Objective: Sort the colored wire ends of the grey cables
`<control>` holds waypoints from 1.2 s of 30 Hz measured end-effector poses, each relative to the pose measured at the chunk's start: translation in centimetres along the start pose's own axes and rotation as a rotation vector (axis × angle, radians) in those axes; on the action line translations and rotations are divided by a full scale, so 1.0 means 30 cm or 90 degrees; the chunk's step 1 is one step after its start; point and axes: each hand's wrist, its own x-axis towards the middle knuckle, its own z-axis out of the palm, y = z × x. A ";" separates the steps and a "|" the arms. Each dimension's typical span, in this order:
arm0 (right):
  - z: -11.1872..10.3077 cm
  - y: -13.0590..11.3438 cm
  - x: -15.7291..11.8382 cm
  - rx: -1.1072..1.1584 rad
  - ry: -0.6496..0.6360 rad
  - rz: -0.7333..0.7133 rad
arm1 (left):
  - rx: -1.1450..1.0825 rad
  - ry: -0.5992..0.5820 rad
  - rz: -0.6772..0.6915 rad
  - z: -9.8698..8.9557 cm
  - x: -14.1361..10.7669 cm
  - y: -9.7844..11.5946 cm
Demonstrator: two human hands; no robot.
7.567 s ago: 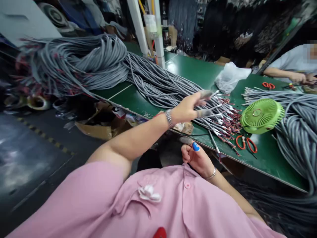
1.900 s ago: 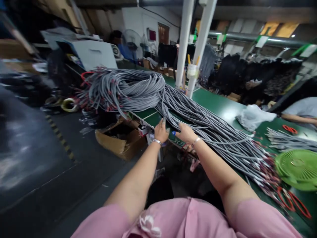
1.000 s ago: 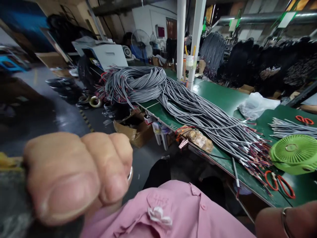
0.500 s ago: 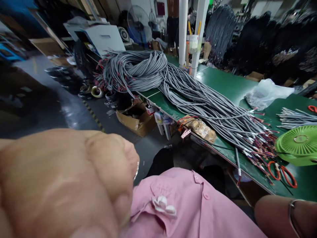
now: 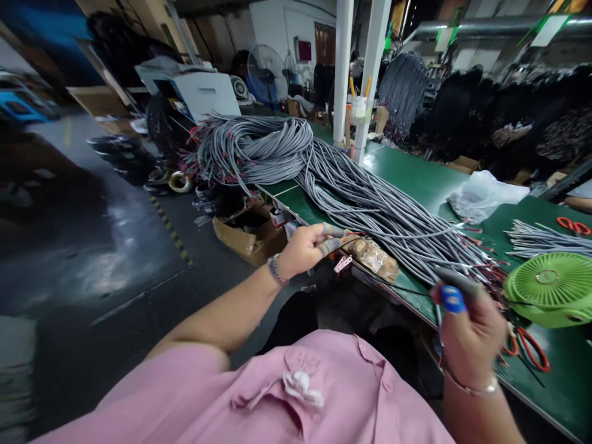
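Observation:
My left hand, with grey covers on thumb and index finger, reaches over the bench edge. Its fingertips come together at thin orange and black wires beside a taped brown block; what they pinch is too small to name. Close to the stripped ends of the grey cables is my right hand, slightly blurred. A blue wrap circles its thumb, and a dark cover is on the index finger. Those fingers are closed, with anything between them hidden. A pink clip hangs at the bench edge below the block.
A green fan and orange-handled scissors are at right on the green bench. Behind them lie short grey cables and a plastic bag. White posts rise at the back. An open carton sits below.
My left hand has moved from close before the camera out to the wires beside the block. My right hand has come up from the lower right to the cable ends.

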 end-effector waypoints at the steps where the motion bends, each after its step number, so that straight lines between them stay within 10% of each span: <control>1: 0.029 0.037 0.001 -0.017 -0.030 0.000 | 0.057 -0.025 -0.018 0.021 0.026 -0.071; 7: 0.206 0.302 -0.020 -0.244 -0.197 -0.034 | 0.400 -0.145 0.104 0.158 0.208 -0.358; 16: 0.228 0.357 -0.029 -0.308 -0.242 -0.059 | 0.619 -0.321 0.136 0.256 0.377 -0.462; 26: 0.241 0.358 -0.027 -0.328 -0.242 -0.073 | 0.458 -0.273 0.269 0.025 0.139 -0.142; 31: 0.251 0.365 -0.041 -0.347 -0.219 -0.097 | 0.388 -0.402 0.368 0.063 -0.070 0.019; 36: 0.254 0.359 -0.044 -0.363 -0.207 -0.110 | 0.159 -0.568 0.400 0.147 -0.224 0.023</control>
